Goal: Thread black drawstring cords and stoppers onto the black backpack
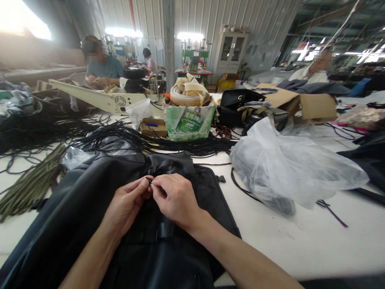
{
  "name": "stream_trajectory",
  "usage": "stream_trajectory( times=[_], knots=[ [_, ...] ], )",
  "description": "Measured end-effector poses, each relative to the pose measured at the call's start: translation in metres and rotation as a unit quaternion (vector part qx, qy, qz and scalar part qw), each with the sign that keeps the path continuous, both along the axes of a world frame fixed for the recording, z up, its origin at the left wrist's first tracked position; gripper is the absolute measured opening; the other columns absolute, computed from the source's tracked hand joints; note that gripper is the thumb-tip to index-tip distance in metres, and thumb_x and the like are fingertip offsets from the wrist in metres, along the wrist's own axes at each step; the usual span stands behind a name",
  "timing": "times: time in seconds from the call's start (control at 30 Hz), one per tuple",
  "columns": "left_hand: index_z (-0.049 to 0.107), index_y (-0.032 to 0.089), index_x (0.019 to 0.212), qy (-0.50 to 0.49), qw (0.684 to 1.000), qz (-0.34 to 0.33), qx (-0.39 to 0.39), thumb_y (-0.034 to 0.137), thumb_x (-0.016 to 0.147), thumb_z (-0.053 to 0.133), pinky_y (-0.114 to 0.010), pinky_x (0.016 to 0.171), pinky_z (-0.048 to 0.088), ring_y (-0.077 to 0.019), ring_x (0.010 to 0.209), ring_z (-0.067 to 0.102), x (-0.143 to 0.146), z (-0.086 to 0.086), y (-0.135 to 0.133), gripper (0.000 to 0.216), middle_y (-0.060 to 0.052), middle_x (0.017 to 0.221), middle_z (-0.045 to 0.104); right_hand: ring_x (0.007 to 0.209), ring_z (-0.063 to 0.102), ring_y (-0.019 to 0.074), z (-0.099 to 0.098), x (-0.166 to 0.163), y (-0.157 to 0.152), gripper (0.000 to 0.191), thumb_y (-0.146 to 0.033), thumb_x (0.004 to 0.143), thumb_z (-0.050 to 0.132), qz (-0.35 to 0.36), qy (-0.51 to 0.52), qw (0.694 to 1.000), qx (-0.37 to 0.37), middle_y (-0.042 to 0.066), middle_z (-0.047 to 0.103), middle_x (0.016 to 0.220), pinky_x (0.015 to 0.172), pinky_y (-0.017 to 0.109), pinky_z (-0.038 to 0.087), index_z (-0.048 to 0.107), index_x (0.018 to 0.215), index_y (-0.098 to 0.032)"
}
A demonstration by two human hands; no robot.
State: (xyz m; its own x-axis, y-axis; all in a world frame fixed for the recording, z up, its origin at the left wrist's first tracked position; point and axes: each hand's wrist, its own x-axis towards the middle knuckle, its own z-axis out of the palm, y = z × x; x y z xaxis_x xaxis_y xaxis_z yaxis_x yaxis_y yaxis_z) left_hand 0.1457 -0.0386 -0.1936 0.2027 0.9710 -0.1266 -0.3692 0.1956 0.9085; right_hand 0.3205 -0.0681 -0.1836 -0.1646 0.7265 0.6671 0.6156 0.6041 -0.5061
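A large black bag (pixel 82 202) lies on the white table in front of me, with straps and a buckle-like piece on its upper side. Over its upper part my left hand (pixel 130 202) and my right hand (pixel 174 197) meet, fingertips almost touching. Both pinch a small black piece (pixel 149 181), which looks like a cord end or strap end; its exact kind is mostly hidden by the fingers. A black side-release buckle part (pixel 221 179) sticks out at the bag's right edge.
Black cords (pixel 179 145) run across the table behind the bag. Olive straps (pixel 23 188) lie at left, a clear plastic bag (pixel 292 162) at right. Farther back stand a green carton (pixel 189 121) with rolled webbing and a small brown box (pixel 153 127). Other people sit at work beyond.
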Motion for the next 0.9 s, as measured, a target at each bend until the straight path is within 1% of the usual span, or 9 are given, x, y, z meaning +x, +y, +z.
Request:
stream_trajectory(
  times=[0.17, 0.23, 0.33, 0.43, 0.5, 0.6, 0.7, 0.8, 0.9],
  knots=[
    [0.091, 0.014, 0.094, 0.03, 0.997, 0.062, 0.042, 0.054, 0.061, 0.112, -0.02, 0.068, 0.053, -0.0139, 0.074, 0.061, 0.002, 0.004, -0.005, 0.056, -0.009, 0.08, 0.076, 0.075, 0.078, 0.016, 0.011, 0.001, -0.005, 0.009, -0.018, 0.103, 0.076, 0.035, 0.154, 0.984, -0.08, 0.001, 0.086, 0.093, 0.064, 0.024, 0.053, 0.083, 0.099, -0.021],
    [0.092, 0.015, 0.093, 0.046, 0.993, 0.087, 0.063, 0.054, 0.062, 0.111, -0.021, 0.068, 0.053, -0.0143, 0.074, 0.062, 0.003, 0.005, -0.008, 0.054, -0.009, 0.082, 0.078, 0.073, 0.078, 0.0162, 0.013, 0.001, -0.006, 0.008, -0.02, 0.103, 0.077, 0.038, 0.176, 0.978, -0.103, 0.001, 0.086, 0.092, 0.062, 0.024, 0.054, 0.085, 0.099, -0.021],
    [0.092, 0.016, 0.094, 0.062, 0.989, 0.103, 0.082, 0.053, 0.064, 0.11, -0.024, 0.069, 0.055, -0.0165, 0.077, 0.064, 0.004, 0.004, -0.01, 0.051, -0.01, 0.086, 0.081, 0.075, 0.078, 0.017, 0.011, 0.001, -0.005, 0.009, -0.021, 0.104, 0.076, 0.032, 0.154, 0.983, -0.091, 0.002, 0.086, 0.093, 0.064, 0.024, 0.056, 0.084, 0.1, -0.021],
    [0.092, 0.015, 0.096, 0.051, 0.992, 0.091, 0.073, 0.051, 0.063, 0.111, -0.023, 0.07, 0.055, -0.0159, 0.076, 0.064, 0.005, 0.004, -0.009, 0.053, -0.011, 0.086, 0.081, 0.081, 0.08, 0.019, 0.006, 0.002, -0.002, 0.01, -0.02, 0.106, 0.072, 0.023, 0.081, 0.996, -0.017, 0.004, 0.085, 0.094, 0.076, 0.028, 0.059, 0.08, 0.1, -0.02],
    [0.092, 0.014, 0.096, 0.03, 0.995, 0.08, 0.056, 0.049, 0.061, 0.112, -0.022, 0.07, 0.056, -0.0155, 0.076, 0.065, 0.005, 0.006, -0.008, 0.054, -0.012, 0.086, 0.082, 0.085, 0.081, 0.0203, 0.005, 0.003, -0.001, 0.012, -0.019, 0.107, 0.069, 0.027, 0.051, 0.998, 0.01, 0.004, 0.085, 0.096, 0.083, 0.03, 0.06, 0.079, 0.1, -0.02],
    [0.091, 0.014, 0.095, 0.009, 0.997, 0.071, 0.042, 0.045, 0.059, 0.113, -0.023, 0.07, 0.058, -0.0162, 0.076, 0.067, 0.004, 0.008, -0.008, 0.052, -0.012, 0.086, 0.081, 0.086, 0.082, 0.0192, 0.011, 0.004, -0.002, 0.012, -0.019, 0.108, 0.07, 0.048, 0.113, 0.992, -0.035, 0.004, 0.086, 0.098, 0.082, 0.028, 0.061, 0.081, 0.103, -0.02],
    [0.091, 0.014, 0.094, 0.002, 0.996, 0.081, 0.04, 0.042, 0.057, 0.114, -0.022, 0.068, 0.057, -0.0152, 0.073, 0.066, 0.002, 0.01, -0.011, 0.052, -0.01, 0.082, 0.08, 0.084, 0.082, 0.0183, 0.019, 0.003, -0.005, 0.009, -0.021, 0.106, 0.075, 0.081, 0.2, 0.973, -0.084, 0.002, 0.087, 0.097, 0.078, 0.026, 0.062, 0.084, 0.103, -0.021],
    [0.091, 0.016, 0.096, -0.005, 0.994, 0.098, 0.039, 0.042, 0.056, 0.115, -0.021, 0.065, 0.055, -0.0139, 0.07, 0.064, 0.0, 0.012, -0.013, 0.054, -0.009, 0.077, 0.077, 0.085, 0.083, 0.019, 0.022, 0.001, -0.006, 0.008, -0.022, 0.105, 0.078, 0.098, 0.22, 0.966, -0.09, 0.002, 0.087, 0.098, 0.08, 0.026, 0.063, 0.085, 0.102, -0.021],
    [0.091, 0.014, 0.093, -0.011, 0.995, 0.083, 0.045, 0.044, 0.057, 0.114, -0.018, 0.061, 0.051, -0.012, 0.067, 0.061, -0.001, 0.014, -0.012, 0.053, -0.008, 0.074, 0.075, 0.091, 0.084, 0.0194, 0.018, 0.0, -0.005, 0.008, -0.02, 0.105, 0.078, 0.107, 0.211, 0.969, -0.065, 0.003, 0.087, 0.103, 0.086, 0.028, 0.065, 0.086, 0.107, -0.021]
  ],
)
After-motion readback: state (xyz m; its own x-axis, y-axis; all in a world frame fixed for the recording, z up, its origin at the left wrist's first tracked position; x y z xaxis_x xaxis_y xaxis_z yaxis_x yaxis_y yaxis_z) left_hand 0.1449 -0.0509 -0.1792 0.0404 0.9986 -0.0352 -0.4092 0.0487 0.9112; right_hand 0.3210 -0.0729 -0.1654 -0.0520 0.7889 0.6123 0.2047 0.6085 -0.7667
